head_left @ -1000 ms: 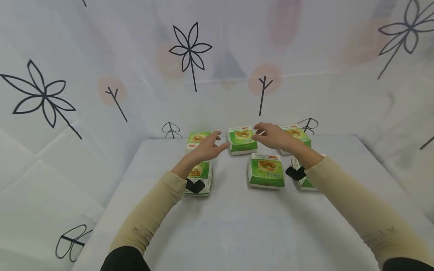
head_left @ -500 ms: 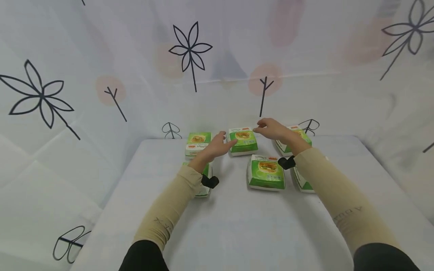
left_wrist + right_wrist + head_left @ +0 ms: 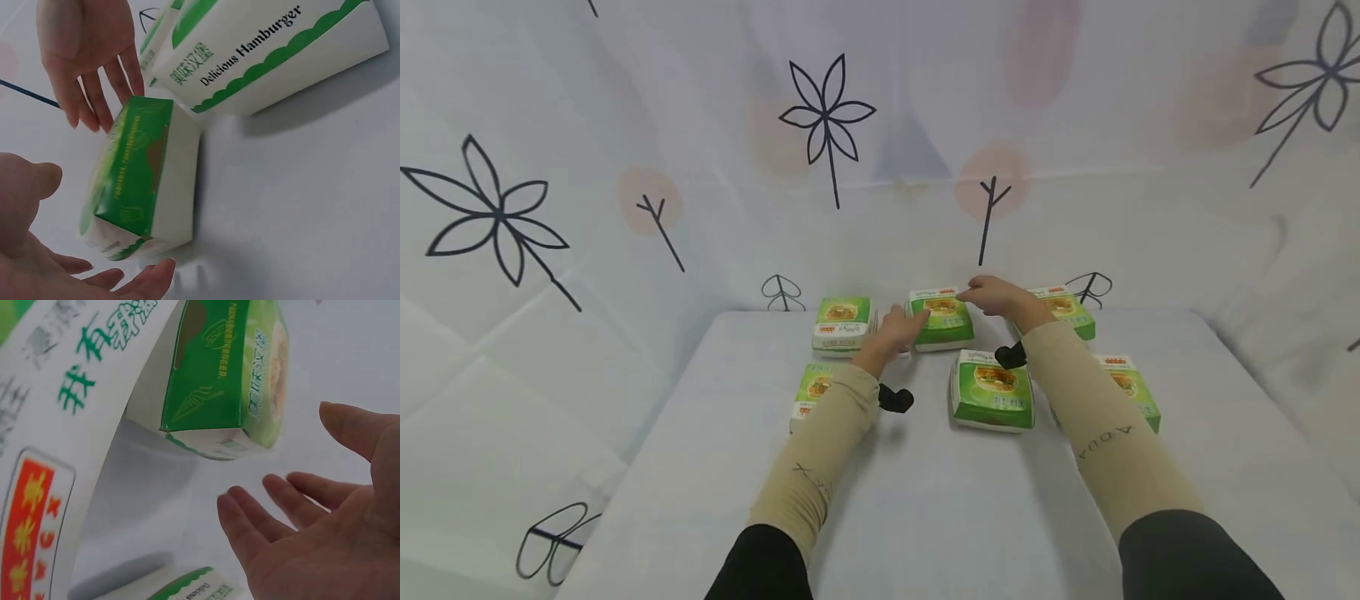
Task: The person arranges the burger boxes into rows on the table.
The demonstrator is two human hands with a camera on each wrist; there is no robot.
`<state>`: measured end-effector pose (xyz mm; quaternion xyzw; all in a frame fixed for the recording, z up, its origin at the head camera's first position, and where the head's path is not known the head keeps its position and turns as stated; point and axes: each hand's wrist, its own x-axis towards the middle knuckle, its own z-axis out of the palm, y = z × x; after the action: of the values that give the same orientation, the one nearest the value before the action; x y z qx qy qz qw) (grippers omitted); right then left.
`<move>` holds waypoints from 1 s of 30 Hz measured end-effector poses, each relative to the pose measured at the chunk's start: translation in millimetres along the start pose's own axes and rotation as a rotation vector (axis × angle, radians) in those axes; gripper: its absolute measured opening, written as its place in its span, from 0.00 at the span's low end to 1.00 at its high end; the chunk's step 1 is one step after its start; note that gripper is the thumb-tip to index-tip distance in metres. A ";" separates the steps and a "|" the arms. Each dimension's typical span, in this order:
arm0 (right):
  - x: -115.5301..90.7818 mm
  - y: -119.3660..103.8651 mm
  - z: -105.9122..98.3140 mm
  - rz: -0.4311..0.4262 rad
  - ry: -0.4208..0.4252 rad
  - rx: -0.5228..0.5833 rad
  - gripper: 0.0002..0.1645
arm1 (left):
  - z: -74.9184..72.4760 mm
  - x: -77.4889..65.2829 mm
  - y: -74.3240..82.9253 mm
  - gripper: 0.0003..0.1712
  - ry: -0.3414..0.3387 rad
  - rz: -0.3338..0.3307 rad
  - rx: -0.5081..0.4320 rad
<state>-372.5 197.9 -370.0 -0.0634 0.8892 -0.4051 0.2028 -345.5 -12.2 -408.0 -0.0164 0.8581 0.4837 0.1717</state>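
The fingers of the left hand [image 3: 892, 335] are spread and loosely bent, thumb well apart, holding nothing. Those of the right hand [image 3: 1003, 300] are likewise parted and empty, with a visible gap to the box in the right wrist view. Between the two hands sits the back middle box [image 3: 951, 323], a green-and-white burger carton resting on the bench [image 3: 992, 508] — one hand near each side.

It looks like thin folded card: probably light, crisp along its folds, and easy to dent in the middle of a panel. The smooth print may slide a little under a loose touch. A gentle hold low on the two opposite side walls, fingers flat, seems kinder than pressing on the lid; whether it is full cannot be told.

Further out, the front middle box [image 3: 992, 392] lies nearer the person. The back left box [image 3: 842, 323] and back right box [image 3: 1069, 310] flank the row — the front left box [image 3: 808, 393] and front right box [image 3: 1131, 385] are partly hidden by the sleeves.
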 end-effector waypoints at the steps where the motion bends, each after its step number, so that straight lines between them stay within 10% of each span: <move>1: 3.0 2.4 1.0 0.003 -0.006 0.000 0.41 | 3.5 1.3 -1.3 0.48 0.004 -0.023 -0.025; 17: 16.5 19.0 -0.4 0.035 -0.016 0.017 0.36 | 34.3 10.7 1.7 0.43 0.003 -0.118 -0.083; 30: -8.0 4.7 6.7 0.060 -0.069 -0.184 0.37 | 3.4 26.9 -8.5 0.33 0.025 -0.102 -0.116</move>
<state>-362.2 198.6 -375.0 -0.0690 0.9167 -0.3129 0.2387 -368.2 -10.1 -425.0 -0.0762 0.8286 0.5231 0.1842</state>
